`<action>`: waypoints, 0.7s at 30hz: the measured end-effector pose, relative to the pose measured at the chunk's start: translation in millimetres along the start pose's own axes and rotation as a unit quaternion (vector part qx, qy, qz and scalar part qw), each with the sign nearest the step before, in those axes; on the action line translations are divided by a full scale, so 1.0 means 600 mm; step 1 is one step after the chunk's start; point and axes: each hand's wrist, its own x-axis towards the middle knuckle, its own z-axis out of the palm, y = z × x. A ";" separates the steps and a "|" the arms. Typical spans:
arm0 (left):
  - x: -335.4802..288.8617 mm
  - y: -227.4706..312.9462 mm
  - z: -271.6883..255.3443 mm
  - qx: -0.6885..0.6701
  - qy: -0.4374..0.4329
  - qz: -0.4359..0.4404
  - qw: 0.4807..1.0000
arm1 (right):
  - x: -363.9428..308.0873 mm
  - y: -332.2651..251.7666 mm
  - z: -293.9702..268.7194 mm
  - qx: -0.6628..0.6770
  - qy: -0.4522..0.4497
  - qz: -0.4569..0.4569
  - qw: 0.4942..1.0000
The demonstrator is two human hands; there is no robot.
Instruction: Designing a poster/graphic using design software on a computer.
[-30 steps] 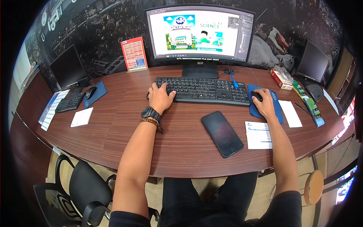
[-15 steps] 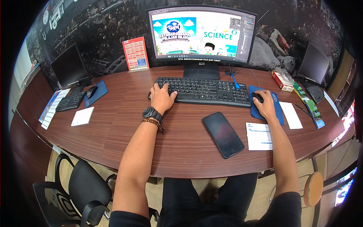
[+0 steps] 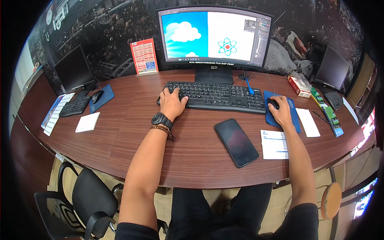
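My left hand (image 3: 172, 103) rests with fingers spread on the left end of a black keyboard (image 3: 218, 96). A dark watch (image 3: 161, 120) and brown beads circle that wrist. Over a blue mouse pad (image 3: 295, 118), my right hand (image 3: 282, 112) is wrapped round a black computer mouse (image 3: 273, 103). Behind the keyboard stands a wide monitor (image 3: 214, 38) showing editing software, with a white cloud on blue at left and a green atom drawing with a red centre on white. A dark-screened phone (image 3: 237, 143) lies on the desk between my forearms.
Under my right forearm lies a printed paper (image 3: 273, 145); a white sheet (image 3: 307, 123) is beside the pad. A red calendar (image 3: 144, 57) stands left of the monitor, a red-white box (image 3: 299, 85) at right. Dark monitors (image 3: 75, 69) flank the desk. An office chair (image 3: 95, 192) stands lower left.
On the screen, the logo, lettering and cartoon figure have given way to a close view of a cloud and an atom drawing. Both hands stay in place.
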 end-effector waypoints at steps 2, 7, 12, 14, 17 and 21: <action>-0.001 -0.004 0.002 0.000 -0.002 -0.001 1.000 | 0.000 -0.003 -0.001 0.002 0.000 -0.001 1.000; -0.002 0.004 -0.003 0.014 -0.035 -0.004 0.999 | -0.001 0.004 -0.002 0.002 0.005 -0.006 1.000; -0.002 0.002 -0.007 -0.002 -0.057 -0.018 0.998 | -0.001 -0.004 -0.003 0.004 0.005 -0.002 1.000; -0.003 0.002 -0.007 -0.002 -0.060 -0.021 0.998 | -0.001 -0.004 -0.003 0.004 0.006 -0.002 1.000; -0.003 0.004 -0.008 -0.004 -0.063 -0.023 0.998 | -0.001 -0.001 -0.003 0.004 0.007 -0.005 1.000; -0.003 0.003 -0.006 -0.003 -0.069 -0.024 0.997 | -0.001 0.000 0.000 0.004 0.006 -0.008 1.000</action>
